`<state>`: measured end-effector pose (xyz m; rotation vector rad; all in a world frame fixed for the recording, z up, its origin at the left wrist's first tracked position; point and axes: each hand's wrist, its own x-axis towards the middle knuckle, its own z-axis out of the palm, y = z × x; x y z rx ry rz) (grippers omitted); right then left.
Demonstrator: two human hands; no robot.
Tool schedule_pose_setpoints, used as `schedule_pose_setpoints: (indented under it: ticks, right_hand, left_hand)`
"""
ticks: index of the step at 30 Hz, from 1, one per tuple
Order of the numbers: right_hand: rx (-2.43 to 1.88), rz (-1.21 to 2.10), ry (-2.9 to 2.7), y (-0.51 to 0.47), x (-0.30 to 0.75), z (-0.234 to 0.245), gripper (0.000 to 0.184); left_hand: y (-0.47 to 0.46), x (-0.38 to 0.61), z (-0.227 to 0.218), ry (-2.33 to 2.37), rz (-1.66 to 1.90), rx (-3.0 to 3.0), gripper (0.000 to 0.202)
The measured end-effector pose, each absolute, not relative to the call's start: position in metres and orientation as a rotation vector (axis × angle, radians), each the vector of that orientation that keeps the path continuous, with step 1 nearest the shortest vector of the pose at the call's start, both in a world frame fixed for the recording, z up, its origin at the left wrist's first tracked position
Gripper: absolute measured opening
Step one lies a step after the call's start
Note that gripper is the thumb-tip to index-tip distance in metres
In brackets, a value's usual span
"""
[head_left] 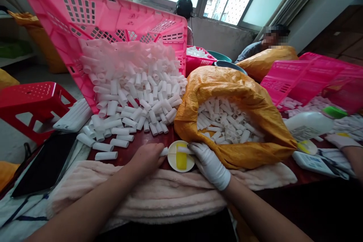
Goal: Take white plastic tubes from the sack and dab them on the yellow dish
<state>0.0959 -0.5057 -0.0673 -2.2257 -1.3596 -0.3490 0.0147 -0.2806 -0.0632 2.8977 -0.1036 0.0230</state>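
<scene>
White tube, in gloved fingers, over dish

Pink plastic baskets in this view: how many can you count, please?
3. The left basket tilts up behind spilled white tubes; the far basket stands further back; the right basket tilts beyond the orange woven bag. More may be hidden.

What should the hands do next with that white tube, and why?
Probably press the white tube onto the yellow patch in the dish, because the bare left hand and the gloved right hand seem to hold it right across the dish.
</scene>
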Motion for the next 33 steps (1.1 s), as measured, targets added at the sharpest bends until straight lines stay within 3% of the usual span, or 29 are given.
schedule_pose_setpoints:
  ticks: [25,29,33]
  right_hand:
    - [-2.051,-0.296,-1.820,-0.514,0.070,-0.067,0.023]
    - [-1.708,-0.279,-1.235,-0.497,0.067,-0.063,0.027]
    - [-1.517,-0.132,-0.816,-0.476,0.068,-0.047,0.019]
  left_hand:
    - [-0.279,0.016,-0.064,-0.071,0.037,2.878,0.025]
    - [-0.281,0.013,-0.055,-0.122,0.191,2.823,0.020]
    - [-0.281,0.006,-0.044,-0.253,0.257,2.610,0.028]
